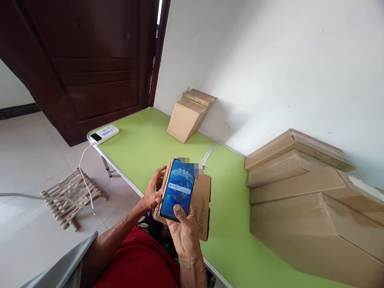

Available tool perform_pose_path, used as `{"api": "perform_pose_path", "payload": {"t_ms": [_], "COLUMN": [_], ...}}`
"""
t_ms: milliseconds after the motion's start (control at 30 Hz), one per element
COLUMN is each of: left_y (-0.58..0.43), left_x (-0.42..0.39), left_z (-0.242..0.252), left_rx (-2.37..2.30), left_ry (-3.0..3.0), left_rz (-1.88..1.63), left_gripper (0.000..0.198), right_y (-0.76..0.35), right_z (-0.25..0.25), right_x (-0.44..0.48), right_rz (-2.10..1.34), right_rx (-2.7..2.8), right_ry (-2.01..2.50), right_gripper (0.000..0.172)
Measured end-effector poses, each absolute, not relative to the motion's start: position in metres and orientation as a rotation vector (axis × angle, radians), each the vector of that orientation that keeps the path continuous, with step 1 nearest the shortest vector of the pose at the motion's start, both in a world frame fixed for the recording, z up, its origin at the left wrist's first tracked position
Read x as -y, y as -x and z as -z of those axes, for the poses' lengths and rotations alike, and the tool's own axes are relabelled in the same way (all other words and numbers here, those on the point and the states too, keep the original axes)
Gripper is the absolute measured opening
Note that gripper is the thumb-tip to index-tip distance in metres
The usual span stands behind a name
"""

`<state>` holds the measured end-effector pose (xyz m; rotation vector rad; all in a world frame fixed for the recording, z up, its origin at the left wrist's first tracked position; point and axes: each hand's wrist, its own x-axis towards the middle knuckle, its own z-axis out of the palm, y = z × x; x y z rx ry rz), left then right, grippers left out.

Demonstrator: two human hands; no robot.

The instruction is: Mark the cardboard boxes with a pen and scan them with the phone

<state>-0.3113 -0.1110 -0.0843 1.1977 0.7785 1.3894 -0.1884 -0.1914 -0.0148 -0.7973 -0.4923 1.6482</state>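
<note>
A smartphone (177,192) with a lit blue screen, showing 3:56 and a notification, is gripped by my right hand (186,234). The thumb presses on the lower part of the screen; the other fingers are hidden behind it. Under the phone is a small brown cardboard box (204,206) with printed text on its right part. My left hand (154,190) is closed around the left edge of this box, its fingertips close to the phone's side. Both hands are at the front edge of the green table (229,196).
Large cardboard boxes (294,216) are stacked at the right against the wall. Two more cartons (186,120) lean at the back. A white device with a dark display (105,134) sits at the left corner, near a cable (85,180). A woven stool (72,196) stands on the floor.
</note>
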Motion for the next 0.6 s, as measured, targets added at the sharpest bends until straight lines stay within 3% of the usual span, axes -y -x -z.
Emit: {"api": "perform_pose_path", "payload": {"t_ms": [267, 467, 600], "left_y": [0.312, 0.312, 0.313], "left_x": [0.116, 0.117, 0.117], "left_z": [0.074, 0.071, 0.071], "left_rx": [-0.855, -0.842, -0.846], "left_ry": [-1.137, -1.106, -1.114], "left_rz": [-1.335, -1.318, -1.315], "left_gripper": [0.087, 0.087, 0.089], "right_y": [0.162, 0.092, 0.046], "right_z": [0.005, -0.007, 0.018], "right_x": [0.193, 0.172, 0.149], "right_rz": [-1.531, -1.21, -1.006], "right_rx": [0.552, 0.583, 0.541], "right_ry": [0.937, 1.135, 1.346], "right_gripper": [0.079, 0.063, 0.066]}}
